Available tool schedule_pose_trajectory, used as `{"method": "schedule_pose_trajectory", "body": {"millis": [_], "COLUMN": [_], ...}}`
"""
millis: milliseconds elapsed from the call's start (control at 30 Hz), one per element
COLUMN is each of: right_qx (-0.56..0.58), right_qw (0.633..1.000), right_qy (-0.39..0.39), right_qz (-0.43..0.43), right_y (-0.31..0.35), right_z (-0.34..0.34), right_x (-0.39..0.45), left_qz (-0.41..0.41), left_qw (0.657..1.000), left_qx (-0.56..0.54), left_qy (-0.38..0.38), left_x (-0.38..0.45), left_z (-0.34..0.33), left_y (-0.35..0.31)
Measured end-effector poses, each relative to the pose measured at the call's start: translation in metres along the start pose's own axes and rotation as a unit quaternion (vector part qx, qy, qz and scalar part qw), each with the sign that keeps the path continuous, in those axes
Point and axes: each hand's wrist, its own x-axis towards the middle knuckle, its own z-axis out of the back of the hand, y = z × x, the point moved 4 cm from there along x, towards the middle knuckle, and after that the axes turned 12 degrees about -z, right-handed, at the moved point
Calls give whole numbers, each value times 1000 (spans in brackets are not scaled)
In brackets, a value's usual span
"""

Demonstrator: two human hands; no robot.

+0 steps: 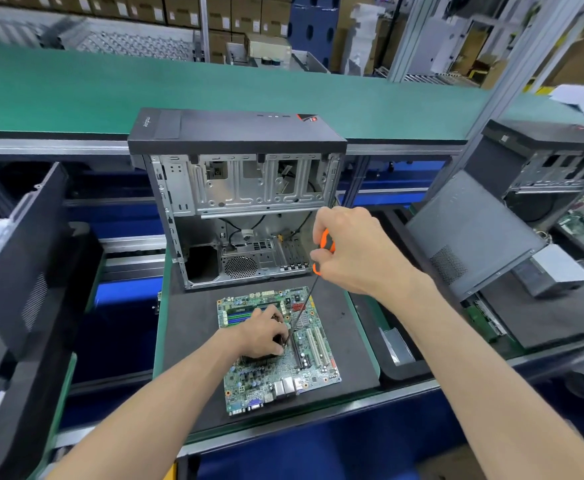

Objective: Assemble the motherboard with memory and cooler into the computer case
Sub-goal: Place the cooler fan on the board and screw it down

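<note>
A green motherboard (304, 372) lies flat on a black mat (193, 341) in front of the open computer case (242, 209), which stands upright with its side off. My left hand (262, 334) rests curled over the dark cooler (256, 358) in the board's middle, mostly hiding it. A memory stick (245, 311) sits in the slots at the board's far left. My right hand (349, 251) grips the orange handle of a screwdriver (302, 313); its long shaft slants down to the cooler's right edge beside my left fingers.
A dark side panel (470, 233) leans at the right, with another open case (553, 168) behind it. A second panel (20, 254) stands at the left. A green conveyor belt (179, 88) runs behind the case. Boxes and shelving fill the background.
</note>
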Motion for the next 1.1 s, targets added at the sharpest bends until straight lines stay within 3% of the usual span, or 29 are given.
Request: {"method": "schedule_pose_trajectory", "body": {"millis": [333, 400, 500, 667, 900, 1100], "right_qx": [2, 18, 75, 129, 126, 115], "right_qw": [999, 999, 993, 984, 984, 987], "right_qy": [-22, -17, -70, -91, -63, -46], "right_qz": [27, 40, 62, 83, 108, 102], "right_y": [19, 19, 26, 53, 85, 85], "right_z": [-10, -4, 12, 14, -22, -36], "right_x": [3, 3, 6, 20, 32, 37], "left_qz": [-3, -22, -39, 29, 105, 117], "left_qw": [999, 993, 959, 903, 891, 892], "left_qx": [-18, -66, -157, -232, -236, -248], "left_qy": [-38, -98, -234, -361, -374, -359], "left_x": [-6, -10, -24, -64, -87, -79], "left_z": [2, 2, 5, 19, 12, 3], "left_y": [-4, -3, 0, 34, 72, 76]}}
